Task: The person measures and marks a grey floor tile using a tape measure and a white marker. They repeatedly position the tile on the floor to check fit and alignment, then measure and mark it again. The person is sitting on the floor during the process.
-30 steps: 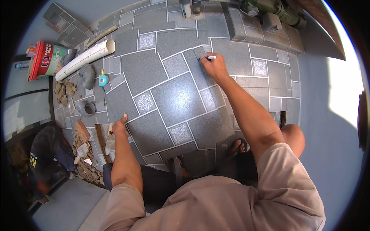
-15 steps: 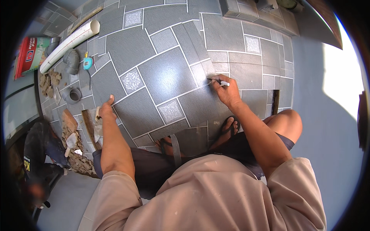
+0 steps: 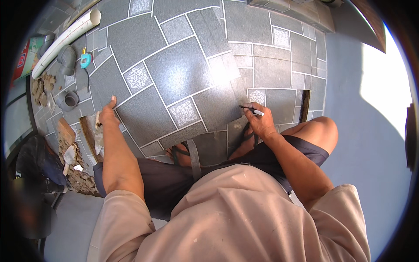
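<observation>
A large grey patterned floor tile (image 3: pixel 176 72), with white lines and small ornamental squares, lies tilted across the floor before me. My left hand (image 3: pixel 108 114) grips its left edge, thumb on top and the other fingers mostly hidden. Pinched in my right hand (image 3: pixel 261 121) is a marker pen (image 3: pixel 259 113), dark at the tip and white at the back end. Its tip meets the tile near the lower part of the right edge. Both my sandalled feet are partly covered by the tile's near side.
Left of the tile lie a teal tape measure (image 3: pixel 86 59), grey pipe elbows (image 3: pixel 66 60) and a long white pipe (image 3: pixel 65 43). A trowel (image 3: pixel 69 156) rests on rubble beside a narrow floor opening (image 3: pixel 89 139). Another opening (image 3: pixel 304 106) is at right. A person crouches at far left.
My right hand has moved with the marker down along the tile's right edge, toward me. My left hand keeps its grip on the left edge. The whole view has shifted slightly.
</observation>
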Available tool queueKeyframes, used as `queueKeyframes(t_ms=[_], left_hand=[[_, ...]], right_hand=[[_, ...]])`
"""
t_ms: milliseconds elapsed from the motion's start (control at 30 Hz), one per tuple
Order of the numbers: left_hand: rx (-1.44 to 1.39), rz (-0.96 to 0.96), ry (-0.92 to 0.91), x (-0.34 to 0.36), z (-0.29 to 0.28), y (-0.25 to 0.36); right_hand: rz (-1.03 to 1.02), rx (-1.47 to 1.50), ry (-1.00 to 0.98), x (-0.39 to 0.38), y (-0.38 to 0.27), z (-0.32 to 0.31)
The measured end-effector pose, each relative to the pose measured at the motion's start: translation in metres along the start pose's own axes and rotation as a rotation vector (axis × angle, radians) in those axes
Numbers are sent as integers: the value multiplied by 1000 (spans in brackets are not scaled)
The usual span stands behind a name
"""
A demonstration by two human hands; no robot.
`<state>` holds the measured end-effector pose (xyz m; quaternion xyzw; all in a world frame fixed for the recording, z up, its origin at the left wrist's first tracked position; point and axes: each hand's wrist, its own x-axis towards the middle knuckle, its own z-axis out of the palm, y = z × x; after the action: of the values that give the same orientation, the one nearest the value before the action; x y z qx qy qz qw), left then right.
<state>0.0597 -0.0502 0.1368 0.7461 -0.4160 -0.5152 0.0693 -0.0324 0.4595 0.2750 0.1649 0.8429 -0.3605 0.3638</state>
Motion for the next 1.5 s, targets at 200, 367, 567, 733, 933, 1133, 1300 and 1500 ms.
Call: queueKeyframes(t_ms=[200,367,567,733,933,1133,1300,1500], left_hand=[[-44,5,-63,36,-7,-13],[8,10,-32,29,-2,-10],[-2,65,-103,25,-4,-9],[-18,26,-100,32,-10,-13],[76,33,-60,26,-12,-9],[278,-35,57,34,-20,-11],[265,-22,145,71,-30,-36],[353,-57,221,-1,-33,-13]], right_hand=[[-221,-158,85,-5,18,4],[-133,-110,44,-5,29,3],[-44,-405,-46,-11,20,-1],[-253,-638,158,3,3,10],[-498,-566,312,71,-67,58],[-459,-641,408,86,-89,102],[-467,-621,471,99,-84,110],[-397,-635,484,114,-90,90]])
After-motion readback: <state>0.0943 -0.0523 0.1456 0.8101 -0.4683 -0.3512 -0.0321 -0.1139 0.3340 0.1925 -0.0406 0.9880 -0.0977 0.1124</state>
